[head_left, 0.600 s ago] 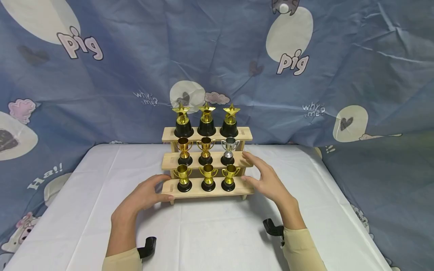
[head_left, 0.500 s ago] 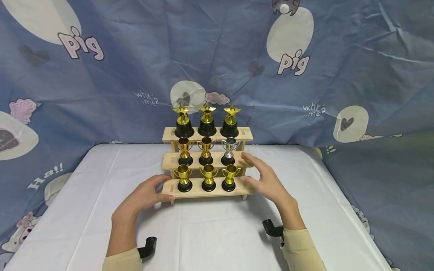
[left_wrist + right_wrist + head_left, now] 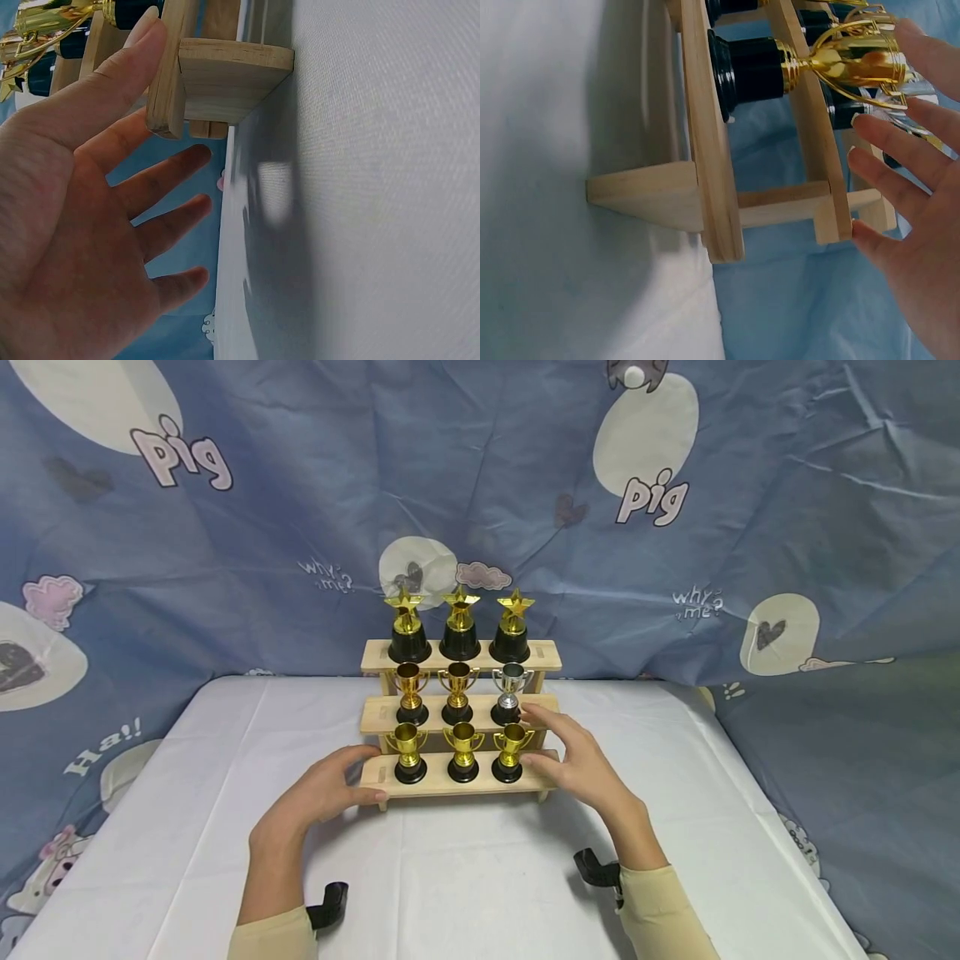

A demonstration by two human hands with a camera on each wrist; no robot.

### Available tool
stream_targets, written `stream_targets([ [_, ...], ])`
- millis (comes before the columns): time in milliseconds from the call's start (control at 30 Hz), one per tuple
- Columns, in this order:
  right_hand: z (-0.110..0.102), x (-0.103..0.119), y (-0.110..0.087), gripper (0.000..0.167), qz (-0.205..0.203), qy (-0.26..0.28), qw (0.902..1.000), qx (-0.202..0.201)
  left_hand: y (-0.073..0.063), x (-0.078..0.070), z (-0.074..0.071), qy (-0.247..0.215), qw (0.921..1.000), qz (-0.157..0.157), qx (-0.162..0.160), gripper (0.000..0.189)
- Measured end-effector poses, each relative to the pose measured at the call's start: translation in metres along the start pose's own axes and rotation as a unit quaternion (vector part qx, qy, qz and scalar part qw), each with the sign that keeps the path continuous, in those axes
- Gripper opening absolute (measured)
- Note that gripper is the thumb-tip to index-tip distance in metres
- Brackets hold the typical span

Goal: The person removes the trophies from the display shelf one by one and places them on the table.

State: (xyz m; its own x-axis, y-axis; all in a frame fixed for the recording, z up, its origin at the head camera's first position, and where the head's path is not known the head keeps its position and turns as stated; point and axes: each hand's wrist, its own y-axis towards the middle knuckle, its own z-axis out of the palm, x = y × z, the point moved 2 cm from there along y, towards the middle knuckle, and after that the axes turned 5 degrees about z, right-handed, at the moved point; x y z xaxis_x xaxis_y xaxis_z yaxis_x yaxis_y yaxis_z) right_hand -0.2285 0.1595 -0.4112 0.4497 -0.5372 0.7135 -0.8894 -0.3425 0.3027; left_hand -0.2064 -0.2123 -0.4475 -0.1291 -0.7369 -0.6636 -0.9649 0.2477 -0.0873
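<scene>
White tablecloth (image 3: 465, 877), three-tiered wooden shelf (image 3: 482, 710).

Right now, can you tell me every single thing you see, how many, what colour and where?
star trophies: 3, gold on black, top shelf
coppery cups: 2, black bases, middle shelf, left and centre
silver cup: 1, black base, middle shelf, right
gold cups: 3, black bases, bottom shelf
stand: 1, pale wood, on the table
tablecloth: 1, white, under the stand
printed backdrop: count unclear, blue-grey, behind the table
wrist devices: 2, black, one per wrist
sleeves: 2, beige, bottom edge
left grip: 1, bare, stand's left end
right grip: 1, bare, stand's right end
</scene>
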Motion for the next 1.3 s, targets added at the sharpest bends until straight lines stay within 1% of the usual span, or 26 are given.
stream_targets([
  [233, 0.007, 0.000, 0.002, 0.069, -0.002, -0.009, 1.0000, 0.004, 0.001, 0.001, 0.001, -0.005, 1.0000, 0.007, 0.003, 0.077],
  [567, 0.010, 0.004, 0.003, 0.062, 0.000, -0.020, 0.9998, 0.000, 0.002, 0.001, 0.000, -0.014, 0.9998, 0.009, 0.005, 0.078],
  [900, 0.015, 0.005, 0.003, 0.054, -0.023, -0.022, 0.9993, -0.022, 0.000, 0.002, 0.002, -0.025, 0.9996, 0.015, 0.003, 0.076],
  [1100, 0.018, 0.006, 0.003, 0.045, -0.042, -0.027, 0.9979, -0.041, 0.000, 0.003, 0.002, -0.027, 0.9995, 0.014, 0.003, 0.076],
  [1300, 0.019, 0.009, 0.003, 0.042, -0.051, -0.022, 0.9969, -0.055, 0.000, 0.002, 0.001, -0.028, 0.9995, 0.010, 0.004, 0.076],
])
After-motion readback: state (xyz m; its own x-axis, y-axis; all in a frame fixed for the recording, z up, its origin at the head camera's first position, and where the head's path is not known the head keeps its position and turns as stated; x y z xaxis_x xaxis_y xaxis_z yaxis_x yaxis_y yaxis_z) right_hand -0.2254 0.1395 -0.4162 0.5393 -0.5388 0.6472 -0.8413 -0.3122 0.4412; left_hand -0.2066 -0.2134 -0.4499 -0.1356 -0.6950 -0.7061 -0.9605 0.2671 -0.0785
